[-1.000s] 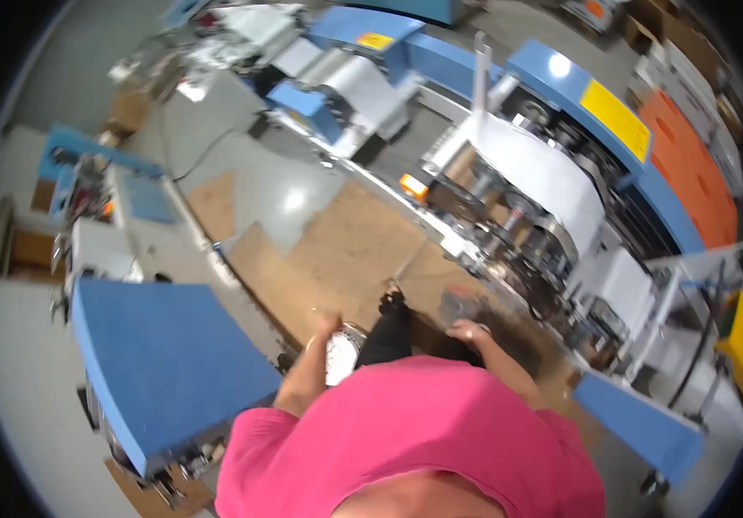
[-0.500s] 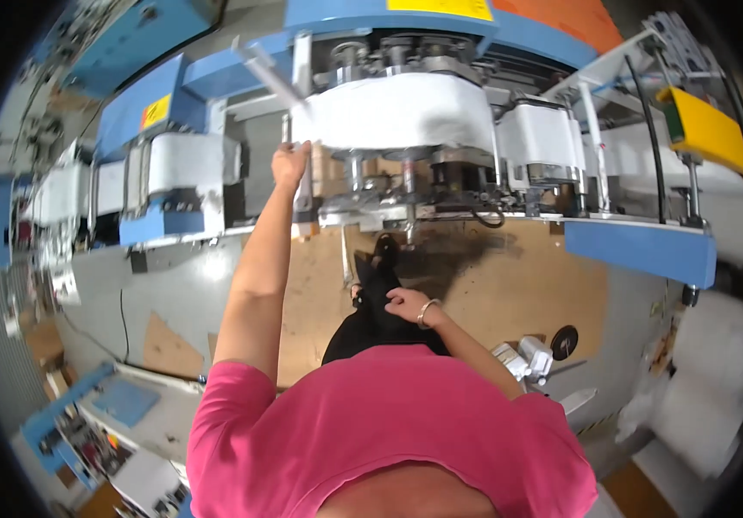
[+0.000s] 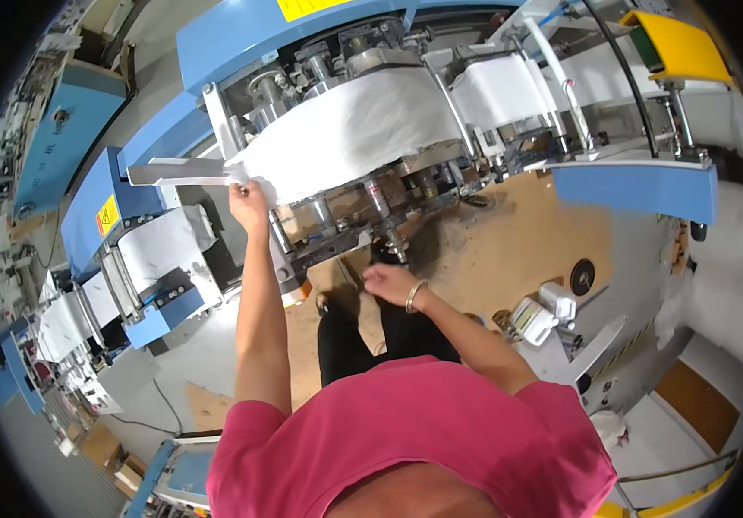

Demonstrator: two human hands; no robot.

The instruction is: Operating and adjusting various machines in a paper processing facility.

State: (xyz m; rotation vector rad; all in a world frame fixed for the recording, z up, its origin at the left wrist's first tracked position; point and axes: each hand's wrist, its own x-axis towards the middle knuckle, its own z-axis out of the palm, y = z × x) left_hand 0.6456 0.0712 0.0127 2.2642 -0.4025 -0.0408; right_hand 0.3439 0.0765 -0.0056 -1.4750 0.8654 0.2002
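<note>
Machine: blue-and-metal line [image 3: 238, 39], runs behind the white web and out to both sides of it.
Floor board: brown sheet [image 3: 510, 237], lower down, near side of the web.
White web: wide sheet [image 3: 346, 129] draped over the machine's rollers; my landmark. I'd judge it light, soft, quick to crease. I'd take it flat along its left edge, not by one corner.
Angled plate: pale, trough-like [image 3: 186, 171], off the web's left end. Looks stiff; I'd hold its lip.
Left hand: [image 3: 249, 207] at the web's left end, by the plate tip, fingers bent; can't tell whether they pinch web or plate.
Right hand: [image 3: 391, 281] near side of the web, apart from it, loosely curled; I can't see into the palm.
Bracelet: [image 3: 415, 296] right wrist, near side of the web.
</note>
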